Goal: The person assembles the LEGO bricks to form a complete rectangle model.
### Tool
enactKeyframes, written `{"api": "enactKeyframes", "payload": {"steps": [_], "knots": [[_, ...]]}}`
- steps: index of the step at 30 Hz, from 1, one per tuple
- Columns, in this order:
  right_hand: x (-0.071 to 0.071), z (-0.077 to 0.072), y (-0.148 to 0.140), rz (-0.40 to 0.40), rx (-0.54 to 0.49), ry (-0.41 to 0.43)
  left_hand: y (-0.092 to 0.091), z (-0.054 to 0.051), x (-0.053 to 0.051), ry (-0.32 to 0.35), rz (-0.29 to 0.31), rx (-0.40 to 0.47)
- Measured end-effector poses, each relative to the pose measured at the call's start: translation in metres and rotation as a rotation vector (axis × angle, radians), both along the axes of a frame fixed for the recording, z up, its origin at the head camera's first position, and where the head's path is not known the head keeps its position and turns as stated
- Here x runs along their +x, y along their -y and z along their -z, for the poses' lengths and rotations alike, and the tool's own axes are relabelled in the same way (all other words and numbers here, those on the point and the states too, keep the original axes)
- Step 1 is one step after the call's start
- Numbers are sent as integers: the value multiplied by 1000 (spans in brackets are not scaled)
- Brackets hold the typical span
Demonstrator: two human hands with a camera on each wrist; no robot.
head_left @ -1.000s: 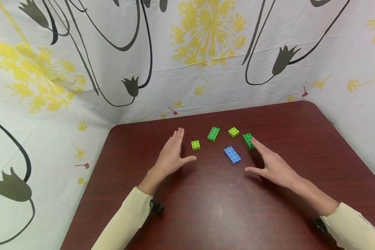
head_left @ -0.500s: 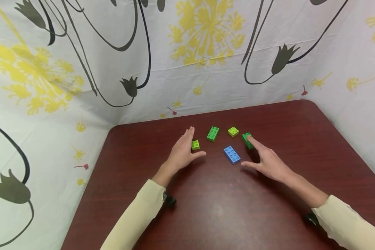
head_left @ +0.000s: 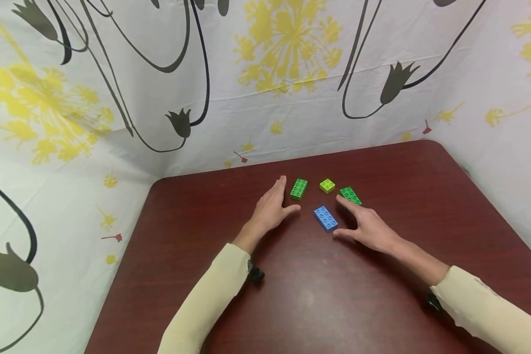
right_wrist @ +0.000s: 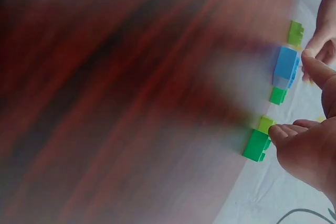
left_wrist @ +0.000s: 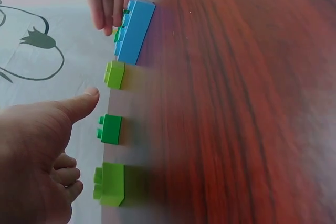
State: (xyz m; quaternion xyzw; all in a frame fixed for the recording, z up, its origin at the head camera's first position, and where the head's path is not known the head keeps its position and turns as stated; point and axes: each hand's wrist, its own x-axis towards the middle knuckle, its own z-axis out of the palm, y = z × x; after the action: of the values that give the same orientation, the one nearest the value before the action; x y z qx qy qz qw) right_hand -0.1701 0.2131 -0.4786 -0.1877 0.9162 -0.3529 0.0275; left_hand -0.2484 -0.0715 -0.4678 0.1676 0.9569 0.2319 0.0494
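My left hand (head_left: 270, 207) hovers over the left side of the brick group, fingers straight and thumb spread. It hides the left small lime brick in the head view; that brick shows in the left wrist view as a lime block (left_wrist: 110, 184). Just right of the fingers lies a green eight-stud brick (head_left: 298, 189). My right hand (head_left: 368, 227) is held with thumb and fingers apart, between a blue eight-stud brick (head_left: 325, 219) and a darker green brick (head_left: 350, 194), whose near end it covers. A small lime brick (head_left: 327, 186) lies behind the blue one. Neither hand grips a brick.
The bricks lie on a dark red-brown wooden table (head_left: 301, 295) with rounded back corners. A white cloth (head_left: 137, 88) with flower prints hangs around its back and sides. A small black device (head_left: 255, 274) sits at my left wrist.
My left hand has moved right and slightly away from me, over the left lime brick, which is now hidden. My right hand has shifted left, toward the blue brick. The visible bricks stay put.
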Motion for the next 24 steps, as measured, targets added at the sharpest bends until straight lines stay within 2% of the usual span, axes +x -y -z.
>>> {"api": "enactKeyframes", "payload": {"steps": [8, 14, 24], "knots": [[-5, 3, 7, -44, -30, 15, -15, 4, -11, -4, -15, -16], [-5, 6, 14, -64, -60, 25, -25, 6, -14, -17, -48, -38], [-4, 5, 22, -48, -27, 2, -35, 12, -16, -17, -92, -68]]}}
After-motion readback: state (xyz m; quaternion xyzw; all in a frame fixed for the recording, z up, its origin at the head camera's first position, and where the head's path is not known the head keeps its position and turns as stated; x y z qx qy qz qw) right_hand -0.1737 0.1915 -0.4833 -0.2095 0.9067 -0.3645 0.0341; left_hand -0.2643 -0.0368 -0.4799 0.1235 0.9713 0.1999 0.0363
